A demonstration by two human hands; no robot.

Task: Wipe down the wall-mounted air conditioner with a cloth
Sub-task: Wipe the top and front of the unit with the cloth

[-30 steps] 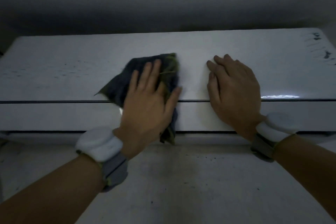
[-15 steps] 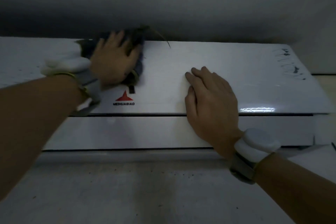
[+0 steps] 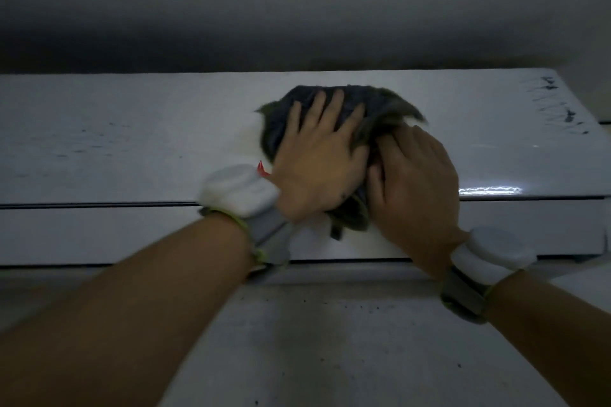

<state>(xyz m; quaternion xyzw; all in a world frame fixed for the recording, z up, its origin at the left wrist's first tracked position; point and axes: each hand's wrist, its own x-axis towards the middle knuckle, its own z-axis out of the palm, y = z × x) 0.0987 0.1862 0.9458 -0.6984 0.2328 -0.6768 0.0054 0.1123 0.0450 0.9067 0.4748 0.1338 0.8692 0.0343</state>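
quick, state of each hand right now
Left hand: open, pressing flat on the cloth.
Right hand: open, resting on the air conditioner beside the cloth.

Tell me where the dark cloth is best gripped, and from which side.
Grip the bunched tail of the dark cloth that hangs free below the left hand, coming from underneath. That hand presses the rest flat against the air conditioner, so this loose, thick fold likely offers most to pinch.
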